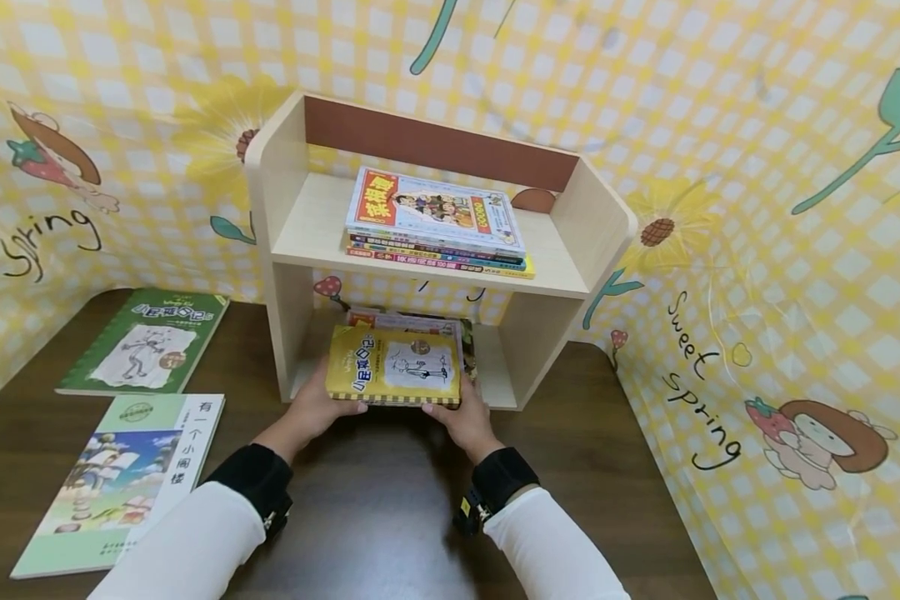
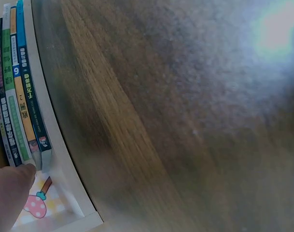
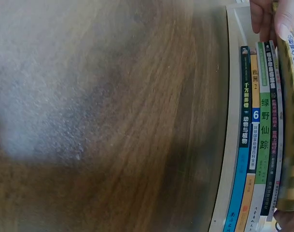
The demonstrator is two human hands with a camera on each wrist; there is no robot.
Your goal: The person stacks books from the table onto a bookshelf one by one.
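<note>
A yellow book (image 1: 393,367) with a cartoon drawing on its cover lies over a stack of books in the lower compartment of a small wooden bookshelf (image 1: 427,282). My left hand (image 1: 317,418) grips its left side, thumb along the front edge. On the opposite side my right hand (image 1: 468,421) holds it the same way. The right wrist view shows the right thumb (image 3: 285,19) against the yellow book (image 3: 287,130). Beneath it are stacked books, among them a blue-and-dark spine (image 3: 241,145). In the left wrist view, the left hand (image 2: 11,193) is beside those spines.
Another stack of books (image 1: 435,218) lies on the upper shelf. To the left, a green book (image 1: 150,342) and a light green-and-white book (image 1: 123,483) lie on the dark wooden table (image 1: 375,517). Yellow checked cloth (image 1: 720,125) hangs behind and beside the shelf.
</note>
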